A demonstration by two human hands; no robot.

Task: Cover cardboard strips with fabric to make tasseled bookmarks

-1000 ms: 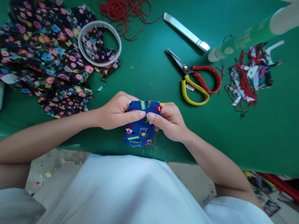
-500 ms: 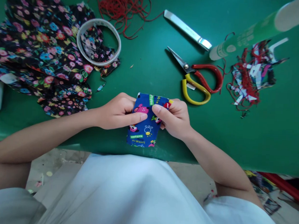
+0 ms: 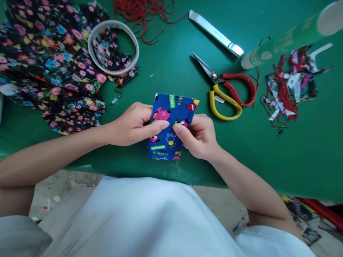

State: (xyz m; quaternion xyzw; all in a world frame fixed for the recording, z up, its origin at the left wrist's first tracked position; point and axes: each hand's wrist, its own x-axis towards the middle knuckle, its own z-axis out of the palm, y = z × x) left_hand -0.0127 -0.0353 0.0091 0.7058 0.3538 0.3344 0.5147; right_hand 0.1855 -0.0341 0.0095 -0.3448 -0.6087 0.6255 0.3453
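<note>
A blue piece of fabric point(image 3: 162, 147), printed with dogs, paw marks and lettering, is held up between both hands near the table's front edge. My left hand point(image 3: 135, 125) pinches its left side, thumb on top and fingers behind the cloth. On the right side, my right hand point(image 3: 201, 137) grips it the same way, its thumb pressing the middle of the print. The fingertips behind the fabric are hidden. Scissors point(image 3: 214, 76) with one red and one yellow handle lie spread a little beyond my right hand.
Black floral cloth point(image 3: 50, 60) covers the left, with a whitish tape ring point(image 3: 91, 47) on it. Red cord point(image 3: 142, 11) lies tangled at the back. A metal cutter-like tool point(image 3: 211, 30), a green-and-white bottle point(image 3: 287, 40) and a scrap pile point(image 3: 288, 84) occupy the right of the green table point(image 3: 300, 155).
The blue fabric has moved slightly away from my body, showing more of its upper part. My right thumb has slid lower on the cloth. Both hands keep hold.
</note>
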